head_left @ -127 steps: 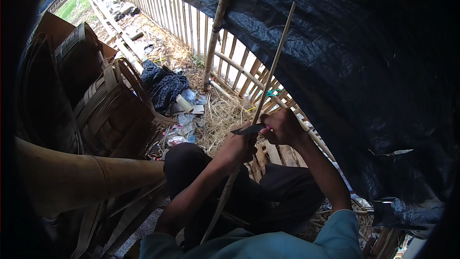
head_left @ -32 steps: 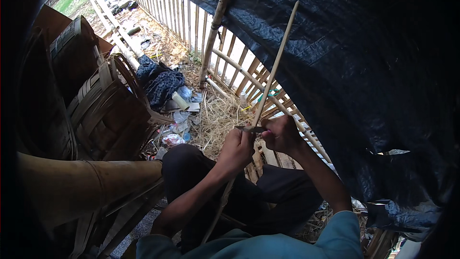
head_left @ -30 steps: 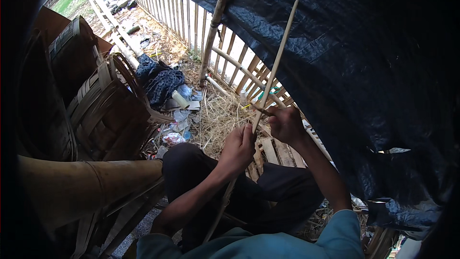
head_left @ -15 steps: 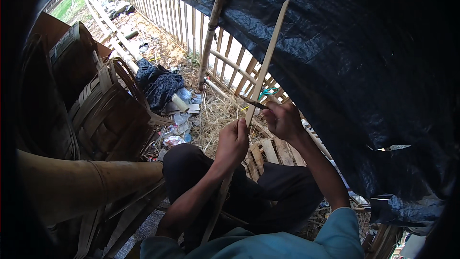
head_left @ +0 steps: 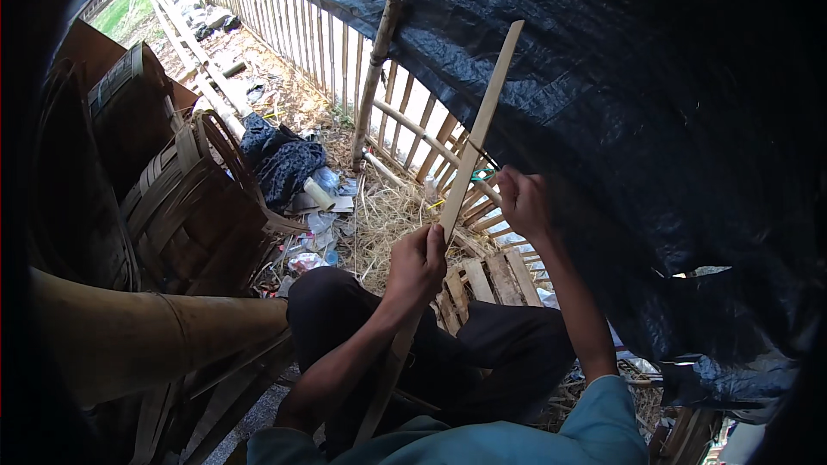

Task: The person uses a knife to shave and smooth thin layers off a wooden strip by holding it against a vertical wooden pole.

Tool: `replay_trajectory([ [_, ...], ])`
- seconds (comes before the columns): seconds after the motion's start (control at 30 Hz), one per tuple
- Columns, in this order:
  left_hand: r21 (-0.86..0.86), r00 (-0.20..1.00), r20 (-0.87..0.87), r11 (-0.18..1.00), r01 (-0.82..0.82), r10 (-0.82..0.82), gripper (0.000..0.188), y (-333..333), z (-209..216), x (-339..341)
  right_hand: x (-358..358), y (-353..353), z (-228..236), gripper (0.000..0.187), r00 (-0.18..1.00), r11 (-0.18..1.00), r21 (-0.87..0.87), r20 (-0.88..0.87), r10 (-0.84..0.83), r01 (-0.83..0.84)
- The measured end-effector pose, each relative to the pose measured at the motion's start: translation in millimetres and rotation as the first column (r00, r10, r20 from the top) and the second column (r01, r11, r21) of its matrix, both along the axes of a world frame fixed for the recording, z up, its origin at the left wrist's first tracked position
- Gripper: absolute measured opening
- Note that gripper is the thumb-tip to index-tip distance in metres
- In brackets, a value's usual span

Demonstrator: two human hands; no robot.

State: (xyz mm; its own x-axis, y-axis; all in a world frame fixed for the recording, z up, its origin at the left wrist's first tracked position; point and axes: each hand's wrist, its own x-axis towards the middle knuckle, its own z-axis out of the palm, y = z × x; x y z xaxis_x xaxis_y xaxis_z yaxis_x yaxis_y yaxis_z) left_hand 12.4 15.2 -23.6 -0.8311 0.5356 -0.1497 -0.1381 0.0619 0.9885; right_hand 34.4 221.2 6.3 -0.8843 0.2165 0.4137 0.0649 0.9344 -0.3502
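A long pale bamboo strip (head_left: 484, 120) slants up and away in front of me, its lower part running down past my lap. My left hand (head_left: 415, 269) is closed around it near the middle, thumb on top. My right hand (head_left: 524, 202) is closed on a thin dark knife (head_left: 488, 158), most of its handle hidden by the fingers. The blade reaches to the strip's right edge, above my left hand; whether it bites into the bamboo I cannot tell.
Woven bamboo baskets (head_left: 194, 198) stand at the left, behind a thick bamboo pole (head_left: 155, 336). A black tarp (head_left: 620, 138) hangs along the right. Ahead are a slatted bamboo fence (head_left: 293, 17), a dark cloth (head_left: 280, 159), straw shavings (head_left: 392, 232) and wooden slats (head_left: 500, 280).
My right hand has moved a little right with the knife, and the blade now lies higher along the strip. The strip's tip has dropped slightly; my left hand still grips it.
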Motion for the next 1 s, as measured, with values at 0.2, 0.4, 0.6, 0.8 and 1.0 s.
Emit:
replay_trajectory([
  [0.2, 0.202, 0.926, 0.351, 0.977, 0.070, -0.139, 0.038, -0.5, 8.3, -6.9, 14.2, -11.2, -5.6, 0.034, 0.942, 0.945, -0.051, 0.079, 0.327, -0.324],
  [0.4, 0.351, 0.731, 0.599, 0.928, 0.127, -0.327, 0.026, -8.3, 23.3, -5.6, 18.3, -41.4, -2.2, 0.050, 0.823, 0.831, -0.003, 0.141, 0.551, -0.556],
  [0.6, 0.399, 0.636, 0.656, 0.902, 0.166, -0.407, 0.026, -2.7, 15.8, -0.8, -2.3, -9.2, 8.5, 0.044, 0.988, 0.977, 0.147, 0.017, 0.156, -0.156],
  [0.8, 0.460, 0.632, 0.593, 0.855, 0.242, -0.498, 0.031, -0.3, 16.5, -7.9, -15.0, 9.1, 8.1, 0.036, 0.998, 0.997, 0.083, -0.066, 0.007, -0.001],
  [1.0, 0.432, 0.659, 0.596, 0.875, 0.218, -0.459, 0.028, -4.0, 18.6, -7.4, 8.1, -9.4, 8.9, 0.036, 0.960, 0.960, 0.043, 0.047, 0.276, -0.278],
])
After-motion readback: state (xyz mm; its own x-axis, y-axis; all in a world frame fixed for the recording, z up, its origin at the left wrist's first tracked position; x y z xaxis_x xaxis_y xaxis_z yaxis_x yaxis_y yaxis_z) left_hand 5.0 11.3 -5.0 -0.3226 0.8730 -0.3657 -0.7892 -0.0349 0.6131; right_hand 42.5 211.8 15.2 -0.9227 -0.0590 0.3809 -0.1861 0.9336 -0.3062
